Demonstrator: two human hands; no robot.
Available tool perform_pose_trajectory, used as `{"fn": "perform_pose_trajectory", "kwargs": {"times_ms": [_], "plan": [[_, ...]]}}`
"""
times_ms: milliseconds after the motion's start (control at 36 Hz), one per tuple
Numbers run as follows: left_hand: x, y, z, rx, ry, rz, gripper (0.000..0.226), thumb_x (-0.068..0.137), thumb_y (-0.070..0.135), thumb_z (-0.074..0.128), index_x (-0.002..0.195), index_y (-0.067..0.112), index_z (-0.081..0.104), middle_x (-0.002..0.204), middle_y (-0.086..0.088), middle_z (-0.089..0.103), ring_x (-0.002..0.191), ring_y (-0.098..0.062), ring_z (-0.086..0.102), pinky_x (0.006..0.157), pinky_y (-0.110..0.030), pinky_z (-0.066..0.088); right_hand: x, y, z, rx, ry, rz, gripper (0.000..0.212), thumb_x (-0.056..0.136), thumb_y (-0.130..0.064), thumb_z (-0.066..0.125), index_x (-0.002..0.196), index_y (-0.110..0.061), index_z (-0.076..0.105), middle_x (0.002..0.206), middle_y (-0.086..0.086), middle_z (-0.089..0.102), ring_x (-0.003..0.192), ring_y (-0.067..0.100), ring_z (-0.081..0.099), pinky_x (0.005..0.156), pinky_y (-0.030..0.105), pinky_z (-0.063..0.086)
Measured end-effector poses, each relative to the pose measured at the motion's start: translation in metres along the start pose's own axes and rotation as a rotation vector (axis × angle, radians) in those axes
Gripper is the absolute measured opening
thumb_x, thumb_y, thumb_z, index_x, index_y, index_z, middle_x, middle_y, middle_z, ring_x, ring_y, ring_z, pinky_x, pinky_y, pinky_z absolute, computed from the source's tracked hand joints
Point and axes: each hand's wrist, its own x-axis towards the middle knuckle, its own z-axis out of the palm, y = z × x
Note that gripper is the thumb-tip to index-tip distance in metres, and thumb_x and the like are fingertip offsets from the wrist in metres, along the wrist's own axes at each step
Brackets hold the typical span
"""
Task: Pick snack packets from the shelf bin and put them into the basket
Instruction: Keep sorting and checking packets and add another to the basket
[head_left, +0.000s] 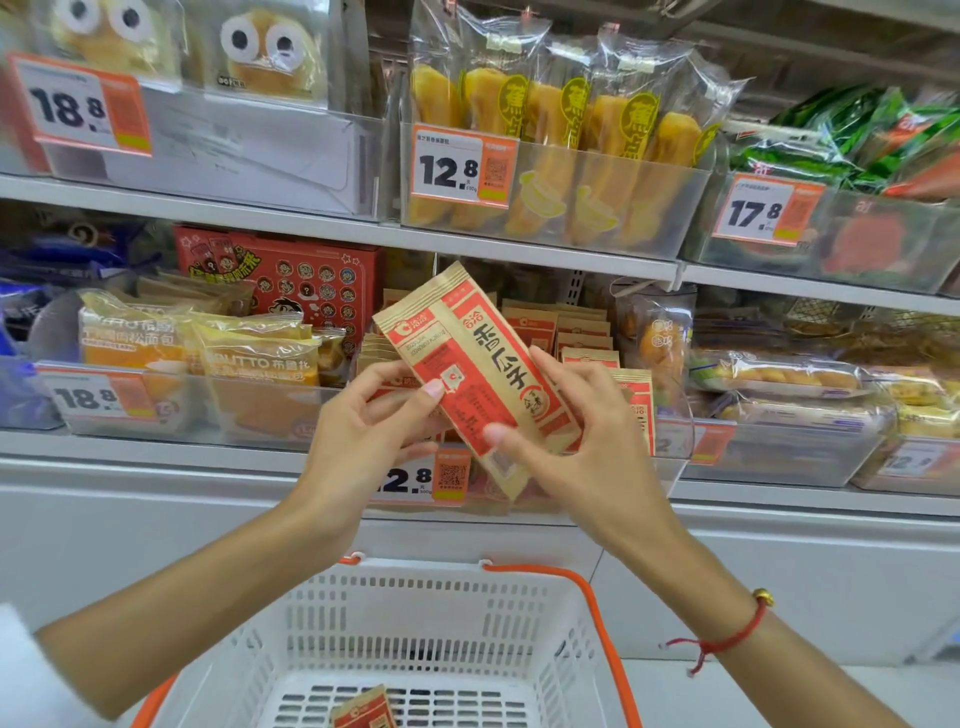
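Observation:
A tan and red snack packet (470, 358) is held tilted in front of the middle shelf, its top leaning up and left. My left hand (374, 415) pinches its left edge with thumb on the front. My right hand (576, 431) grips its lower right side, thumb on the front. Behind it stands the shelf bin (670, 457) with several more packets of the same kind (576, 332) upright in rows. Below, the white plastic basket (431, 618) with orange handles holds one such packet (363, 712) on its bottom.
Neighbouring clear bins hold bread packs (249, 353) on the left and wrapped pastries (795, 384) on the right. The upper shelf carries banana-shaped cakes (550, 130) and orange price tags (462, 166). A white shelf base panel (156, 530) runs behind the basket.

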Motion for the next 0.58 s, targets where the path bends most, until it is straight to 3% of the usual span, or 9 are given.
{"fn": "perform_pose_trajectory", "kwargs": {"times_ms": [56,139,222,278,333,444,528,583], "plan": [[-0.003,-0.001,0.004,-0.026,-0.009,0.014,0.025,0.089,0.022,0.063,0.112,0.025,0.058,0.095,0.004,0.076,0.087,-0.012,0.073,0.063,-0.017,0.055,-0.004,-0.003,0.005,-0.139,-0.027,-0.026,0.108,0.064,-0.080,0.062,0.152,-0.026,0.029,0.123,-0.017,0.035,0.116,-0.006,0.035,0.101,0.015,0.034],[-0.006,-0.001,0.007,-0.019,-0.033,0.038,0.027,0.087,0.021,0.065,0.113,0.025,0.057,0.101,0.004,0.075,0.089,-0.013,0.073,0.065,-0.020,0.057,-0.002,0.000,0.005,-0.184,-0.017,-0.020,0.107,0.067,-0.069,0.067,0.153,-0.023,0.025,0.128,-0.011,0.036,0.122,0.002,0.033,0.108,0.030,0.035],[-0.007,0.002,0.008,0.026,-0.057,0.059,0.036,0.080,0.030,0.067,0.114,0.025,0.057,0.107,0.005,0.073,0.095,-0.012,0.072,0.071,-0.025,0.059,0.002,0.002,-0.001,-0.144,-0.018,-0.015,0.100,0.067,-0.062,0.072,0.151,-0.025,0.030,0.122,-0.017,0.041,0.113,-0.005,0.038,0.097,0.015,0.035],[-0.006,0.005,0.007,0.028,-0.068,0.076,0.036,0.080,0.035,0.063,0.114,0.026,0.059,0.107,0.008,0.073,0.095,-0.009,0.071,0.068,-0.023,0.058,0.004,0.001,-0.006,-0.054,-0.026,0.012,0.098,0.063,-0.066,0.069,0.148,-0.031,0.037,0.120,-0.021,0.047,0.109,-0.009,0.044,0.092,0.010,0.037],[-0.003,0.008,0.005,0.016,-0.066,0.087,0.029,0.085,0.040,0.054,0.111,0.031,0.061,0.105,0.015,0.073,0.096,-0.006,0.070,0.066,-0.021,0.057,0.005,0.000,-0.011,0.099,-0.064,0.062,0.088,0.063,-0.069,0.074,0.141,-0.040,0.047,0.122,-0.021,0.055,0.112,-0.006,0.052,0.092,0.019,0.046],[0.008,0.015,-0.001,0.052,-0.036,0.112,0.027,0.098,0.026,0.047,0.121,0.034,0.058,0.114,0.017,0.069,0.104,0.000,0.066,0.081,-0.024,0.058,0.010,-0.003,-0.022,0.450,-0.262,0.215,0.049,0.068,-0.050,0.072,0.117,-0.046,0.065,0.111,-0.014,0.071,0.101,0.004,0.067,0.078,0.020,0.053],[0.017,0.022,-0.008,0.077,-0.043,0.105,0.038,0.096,0.023,0.052,0.133,0.032,0.052,0.115,0.017,0.067,0.104,0.002,0.065,0.077,-0.018,0.057,0.011,-0.005,-0.025,0.574,-0.450,0.355,0.050,0.073,-0.053,0.065,0.120,-0.038,0.067,0.110,-0.005,0.073,0.104,0.015,0.068,0.092,0.036,0.053],[0.022,0.027,-0.012,0.073,-0.037,0.112,0.041,0.093,0.023,0.056,0.133,0.031,0.051,0.113,0.015,0.068,0.100,0.000,0.067,0.071,-0.017,0.056,0.011,-0.007,-0.026,0.610,-0.517,0.409,0.050,0.075,-0.053,0.059,0.119,-0.030,0.067,0.109,-0.002,0.073,0.103,0.016,0.068,0.095,0.036,0.052]]}}
